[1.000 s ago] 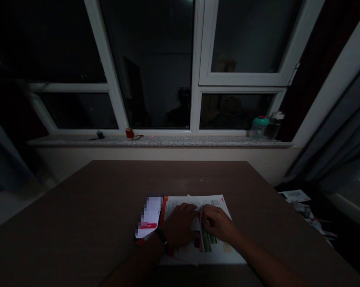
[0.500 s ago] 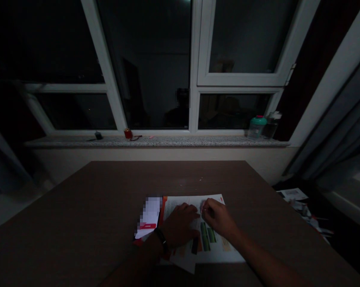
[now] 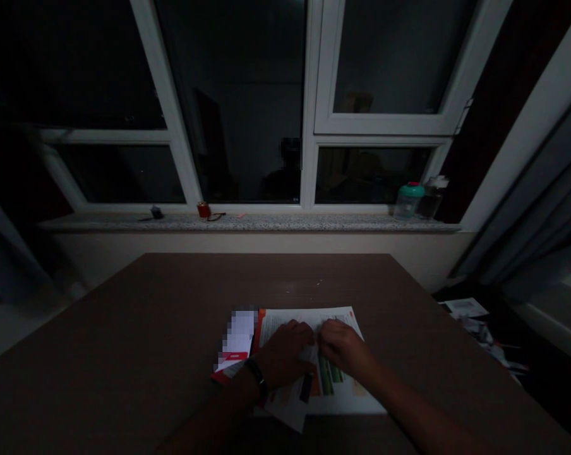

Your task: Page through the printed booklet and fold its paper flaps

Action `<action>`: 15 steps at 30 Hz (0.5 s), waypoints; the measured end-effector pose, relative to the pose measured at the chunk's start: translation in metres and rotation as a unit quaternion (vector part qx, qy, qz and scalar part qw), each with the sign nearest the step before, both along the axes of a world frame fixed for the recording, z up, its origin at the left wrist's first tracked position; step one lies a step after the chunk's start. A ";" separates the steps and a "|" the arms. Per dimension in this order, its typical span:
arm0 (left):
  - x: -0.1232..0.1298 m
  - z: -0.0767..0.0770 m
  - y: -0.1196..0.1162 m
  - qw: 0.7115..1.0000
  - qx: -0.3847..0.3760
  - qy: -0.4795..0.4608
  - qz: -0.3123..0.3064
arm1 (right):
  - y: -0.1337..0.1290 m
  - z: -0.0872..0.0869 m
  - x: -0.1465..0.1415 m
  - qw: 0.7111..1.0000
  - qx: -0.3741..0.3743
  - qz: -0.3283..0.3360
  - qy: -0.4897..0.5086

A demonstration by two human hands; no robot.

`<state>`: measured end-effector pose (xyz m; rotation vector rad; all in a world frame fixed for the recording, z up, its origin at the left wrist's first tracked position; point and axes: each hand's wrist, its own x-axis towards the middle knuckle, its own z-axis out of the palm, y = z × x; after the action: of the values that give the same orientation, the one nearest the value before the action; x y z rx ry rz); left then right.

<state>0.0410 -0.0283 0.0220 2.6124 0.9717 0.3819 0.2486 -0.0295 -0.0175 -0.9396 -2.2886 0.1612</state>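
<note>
An open booklet point(image 3: 285, 317) with printed text, green pictures and an orange edge lies on the brown table. My left hand point(image 3: 285, 357), with a dark band at the wrist, rests palm down on it, fingers slightly bent and thumb apart. Just to its right, my right hand point(image 3: 342, 344) is closed over the page, fingertips pressed together; whatever they hold is hidden. From beneath my left hand a loose piece of paper point(image 3: 290, 411) juts toward me. Left of the booklet is a white surface point(image 3: 242, 328), partly blurred out, with a red patch near its lower end.
The brown table point(image 3: 124, 335) spreads around the booklet, with tiny white bits beyond it. Behind is a granite sill point(image 3: 276, 222) bearing a small red jar point(image 3: 203, 210) and a teal-lidded bottle point(image 3: 408, 201) beside a clear one. Papers point(image 3: 468, 308) lie lower at the right.
My right hand has turned and flattened slightly over the page, hiding its fingertips more. My left hand stays nearly in place. The view has shifted slightly.
</note>
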 end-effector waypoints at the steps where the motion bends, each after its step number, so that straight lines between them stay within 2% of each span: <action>1: 0.000 -0.001 0.000 1.000 0.002 -0.005 0.001 | 0.002 -0.001 0.000 1.000 0.001 -0.023 -0.004; 5: -0.001 -0.003 0.001 1.000 0.009 -0.016 -0.005 | 0.003 -0.002 0.000 0.999 -0.006 -0.053 0.004; 12: 0.000 -0.001 0.001 1.000 0.012 -0.015 -0.001 | -0.006 0.004 0.000 0.998 -0.026 0.058 0.023; 15: 0.000 -0.002 0.001 1.000 0.010 -0.017 -0.005 | 0.000 0.000 0.000 0.999 -0.021 0.002 0.025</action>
<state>0.0412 -0.0273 0.0201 2.6202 0.9470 0.4339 0.2487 -0.0299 -0.0174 -0.9422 -2.2501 0.2323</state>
